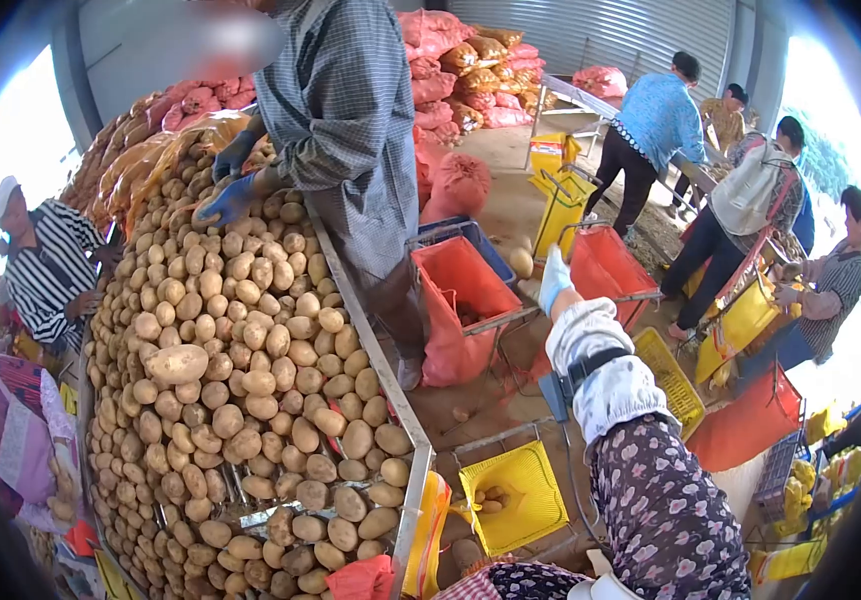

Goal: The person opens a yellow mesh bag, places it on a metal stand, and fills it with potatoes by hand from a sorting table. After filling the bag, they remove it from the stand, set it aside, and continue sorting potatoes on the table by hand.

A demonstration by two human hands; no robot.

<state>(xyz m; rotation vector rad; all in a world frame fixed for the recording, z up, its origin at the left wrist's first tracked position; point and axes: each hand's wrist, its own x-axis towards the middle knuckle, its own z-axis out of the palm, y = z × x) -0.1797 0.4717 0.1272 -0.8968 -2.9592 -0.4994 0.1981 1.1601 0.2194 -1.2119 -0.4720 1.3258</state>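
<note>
My right arm, in a dark floral sleeve with a pale cuff, reaches out past the table's right side. At its end my right hand (555,280), in a light blue and white glove, points away from me, fingers stretched out. A potato (520,262) shows just beyond the fingertips, apart from them. Close to that hand are a red bag (605,265) hung on a frame and a yellow bag (562,205). A dark strap (595,367) circles my forearm, with a cable below. My left hand is out of view. Many potatoes (240,370) cover the metal-edged table (375,365).
A person in a checked shirt with blue gloves (230,200) handles potatoes across the table. Another red bag (465,290) and a yellow bag (515,490) with potatoes hang nearby. A yellow crate (668,380) stands right. Several people work at the right; filled sacks (480,75) stack behind.
</note>
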